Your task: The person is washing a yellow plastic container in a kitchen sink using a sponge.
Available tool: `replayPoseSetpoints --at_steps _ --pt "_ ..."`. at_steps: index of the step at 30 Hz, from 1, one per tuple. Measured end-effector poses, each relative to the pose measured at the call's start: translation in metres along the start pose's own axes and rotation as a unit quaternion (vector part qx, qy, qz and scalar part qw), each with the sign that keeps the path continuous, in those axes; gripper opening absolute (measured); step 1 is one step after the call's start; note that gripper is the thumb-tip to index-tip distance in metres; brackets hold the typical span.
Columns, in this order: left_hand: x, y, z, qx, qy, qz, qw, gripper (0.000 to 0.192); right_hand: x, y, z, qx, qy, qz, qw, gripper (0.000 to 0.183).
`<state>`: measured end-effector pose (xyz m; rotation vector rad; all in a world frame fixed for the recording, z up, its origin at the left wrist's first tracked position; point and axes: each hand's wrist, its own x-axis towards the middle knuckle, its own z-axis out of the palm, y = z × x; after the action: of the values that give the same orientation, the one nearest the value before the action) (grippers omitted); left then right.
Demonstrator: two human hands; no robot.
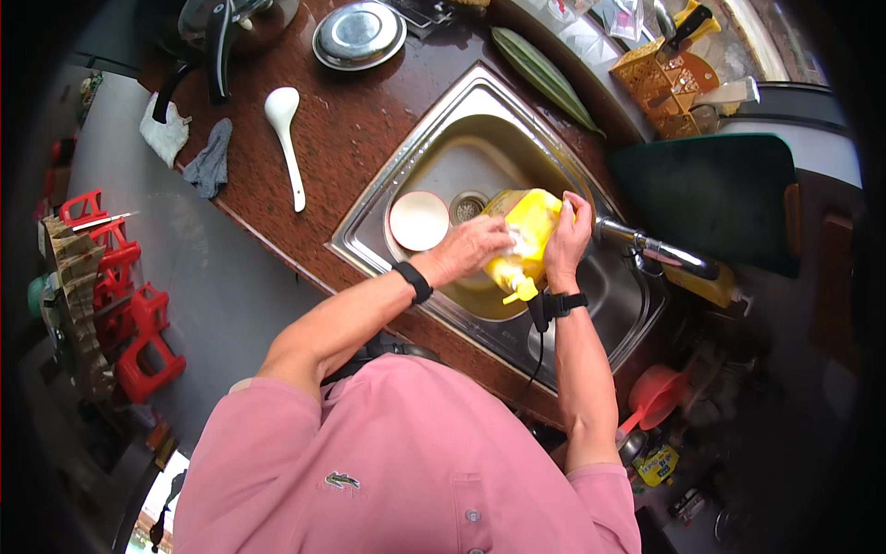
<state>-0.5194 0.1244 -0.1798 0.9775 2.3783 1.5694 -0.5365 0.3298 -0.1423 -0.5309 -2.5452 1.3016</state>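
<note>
A large yellow plastic bottle (534,223) with a yellow pump or spout top (520,289) is tilted over the sink, its top towards me. My right hand (569,235) grips the bottle along its right side, near the end farther from me. The bent fingers of my left hand (474,246) rest against its left side, where white foam or a white patch shows; whether they grip anything is unclear. Below, in the steel sink basin (471,142), a pale bowl with a red rim (419,220) sits left of the drain strainer (468,206).
The faucet (657,249) reaches in from the right. A green ridged gourd (547,79) lies behind the sink. On the brown counter are a white ladle (285,142), a metal dish (359,34) and a grey cloth (209,161). A dark green board (706,201) stands right.
</note>
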Motion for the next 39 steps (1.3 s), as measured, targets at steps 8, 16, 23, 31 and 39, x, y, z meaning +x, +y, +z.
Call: replayPoseSetpoints --at_steps 8,16,23,31,39 --pt "-0.003 0.020 0.003 -0.018 -0.002 0.050 0.999 0.019 -0.002 0.009 -0.003 -0.011 0.004 -0.014 1.000 0.024" --pt "-0.020 0.035 0.000 0.081 -0.051 0.008 0.995 0.030 -0.003 0.006 -0.002 -0.028 0.003 -0.012 1.000 0.024" --pt "-0.024 0.035 0.004 0.005 -0.044 -0.046 0.998 0.023 0.001 0.003 -0.001 -0.023 0.012 -0.015 1.000 0.023" --pt "0.001 0.034 -0.005 0.051 -0.131 0.051 0.989 0.033 -0.001 0.004 -0.001 -0.037 0.009 -0.019 0.999 0.024" --pt "-0.037 0.033 -0.025 -0.018 -0.063 -0.092 0.994 0.025 -0.001 0.008 -0.002 -0.047 0.007 -0.030 0.998 0.023"
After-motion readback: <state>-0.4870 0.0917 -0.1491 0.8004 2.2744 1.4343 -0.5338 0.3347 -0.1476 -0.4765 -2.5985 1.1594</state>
